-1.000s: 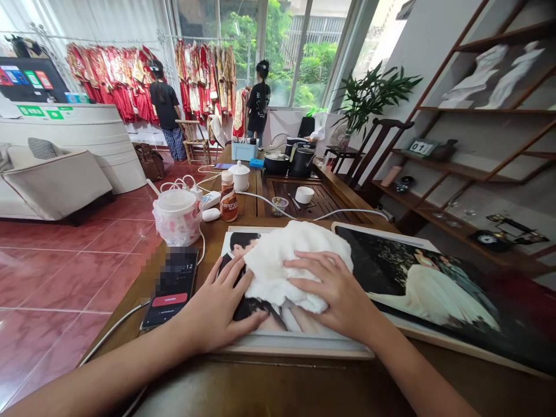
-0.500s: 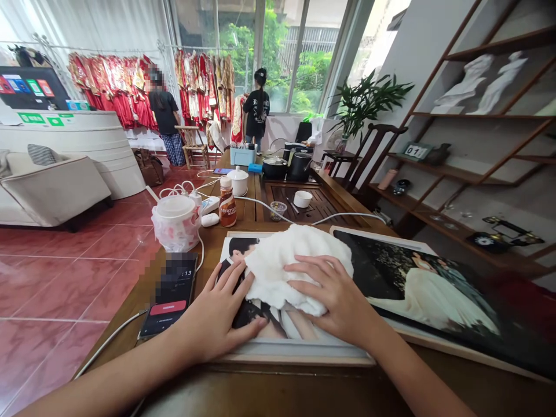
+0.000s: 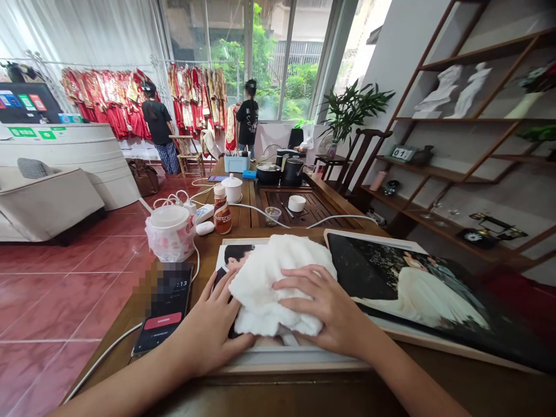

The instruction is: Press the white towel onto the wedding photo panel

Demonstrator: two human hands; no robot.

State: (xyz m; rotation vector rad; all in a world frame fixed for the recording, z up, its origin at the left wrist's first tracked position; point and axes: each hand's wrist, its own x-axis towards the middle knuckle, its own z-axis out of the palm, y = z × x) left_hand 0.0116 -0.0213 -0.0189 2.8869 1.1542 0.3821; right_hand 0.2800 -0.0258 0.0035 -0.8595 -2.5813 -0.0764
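Spread over a framed portrait photo (image 3: 237,253) is a bunched white cloth (image 3: 271,278). My right hand (image 3: 319,301) presses on the cloth's right side with its fingers curved over the folds. On the frame's left side, my left hand (image 3: 217,321) lies with fingers apart, close beside the cloth's left edge. Dark hair shows in the photo above the cloth; most of the picture is covered. A second framed photo (image 3: 369,272), with a long pale gown in it, lies to the right and partly against the first frame.
Left of the frames lie a plugged-in phone (image 3: 163,315) and a bagged tub (image 3: 171,226). Behind stand a brown bottle (image 3: 222,211), a white lidded pot (image 3: 232,188) and a white cup (image 3: 296,203). White cables cross the table. Two people stand near the clothes racks (image 3: 200,95).
The cloth has slid a little left and toward me under my right hand, covering more of the photo's lower part. My left hand stays on the frame's left side. The camera view has shifted slightly.
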